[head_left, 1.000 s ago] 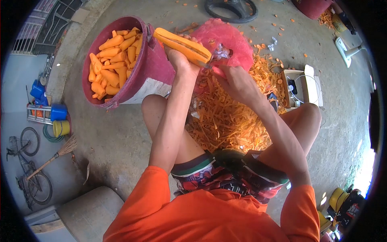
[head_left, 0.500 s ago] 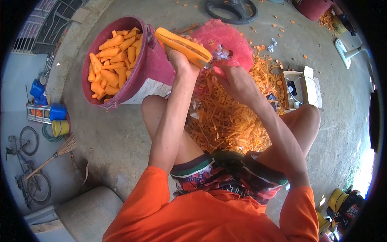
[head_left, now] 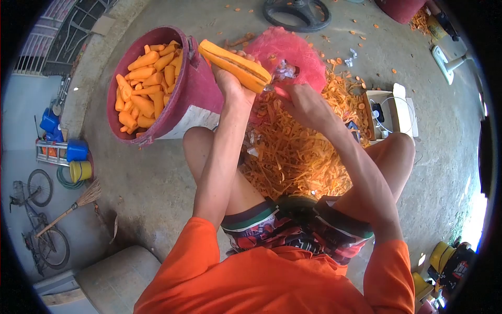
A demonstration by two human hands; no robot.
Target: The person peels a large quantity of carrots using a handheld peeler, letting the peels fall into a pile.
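Note:
My left hand [head_left: 234, 81] is closed around a large carrot [head_left: 235, 65], held up at a slant above the peelings. A brown unpeeled strip runs along the carrot, with bright orange peeled flesh on both sides. My right hand [head_left: 306, 104] grips a peeler [head_left: 283, 93] by its pink-red handle. The peeler's small metal head is at the carrot's lower right end; whether it touches cannot be made out. Below both hands, a heap of orange carrot peelings [head_left: 293, 162] lies between my legs. A pink mesh sack [head_left: 285, 49] rests just beyond the hands.
To the left, a tilted maroon tub [head_left: 204, 89] holds many peeled carrots [head_left: 149, 94]. An open cardboard box [head_left: 405, 118] with a cable stands right of the heap. Farther off are a dark wheel-like ring [head_left: 298, 23], a white stand [head_left: 444, 65] and a broom [head_left: 78, 201].
The carrot tilts a little more steeply, its lower right end slightly lower. Both hands keep their grips and have shifted only slightly. The whole view has moved a little.

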